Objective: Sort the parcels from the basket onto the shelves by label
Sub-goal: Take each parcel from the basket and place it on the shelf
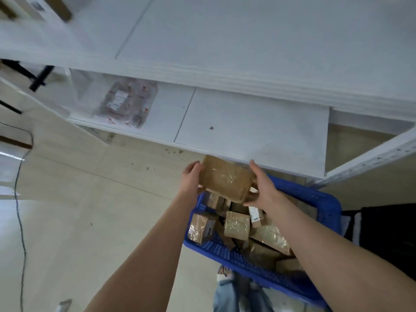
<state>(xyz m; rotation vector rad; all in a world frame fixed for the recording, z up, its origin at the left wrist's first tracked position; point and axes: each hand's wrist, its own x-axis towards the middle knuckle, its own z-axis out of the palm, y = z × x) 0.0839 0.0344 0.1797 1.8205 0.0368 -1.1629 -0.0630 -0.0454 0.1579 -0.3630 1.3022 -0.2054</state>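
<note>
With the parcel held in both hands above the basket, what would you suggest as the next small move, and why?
Probably turn the parcel over to find its label. The left hand and right hand grip its ends above the basket, and the face showing bears only glossy tape, no label that I can see. Until it is read, a shelf cannot be chosen.

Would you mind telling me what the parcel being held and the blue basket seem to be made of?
Held parcel: probably cardboard, brown and matte, wrapped in clear glossy tape that glints in the light. Blue basket: likely moulded plastic, judging by its uniform colour and perforated lattice walls.
</note>
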